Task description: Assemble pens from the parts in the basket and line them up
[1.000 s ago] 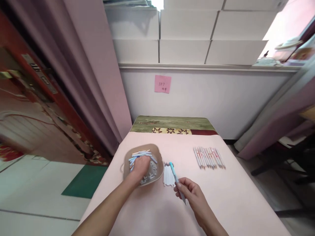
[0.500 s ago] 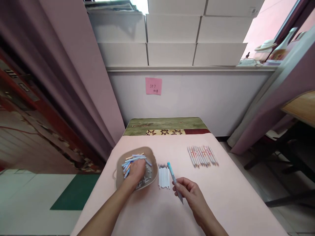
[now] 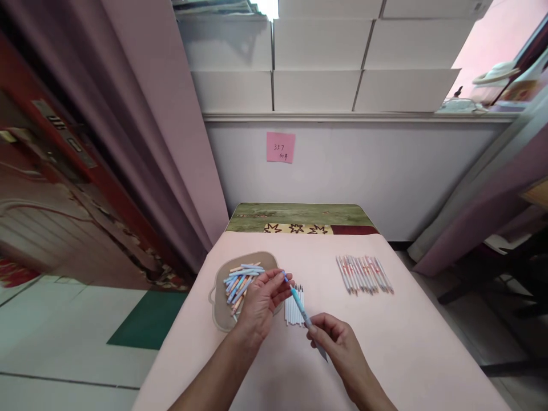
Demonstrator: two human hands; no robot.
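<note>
My right hand [image 3: 334,345] is closed on a pen barrel [image 3: 301,308] with a light blue upper end, tilted up to the left. My left hand [image 3: 265,299] pinches a small blue piece [image 3: 285,276] at the barrel's upper end; whether the two touch is hard to tell. Behind my left hand is a beige basket [image 3: 219,311] holding blue and orange pen parts [image 3: 240,285]. A row of thin white refills [image 3: 293,311] lies on the table between my hands, partly hidden by them.
A row of several pens [image 3: 363,275] lies on the right of the pink-covered table [image 3: 342,394]. Beyond the cover shows a green patterned table end [image 3: 299,213]. A pink note [image 3: 280,147] is on the wall.
My left hand has come out of the basket with the small blue piece and moved right to the pen's upper end. The view has shifted slightly left.
</note>
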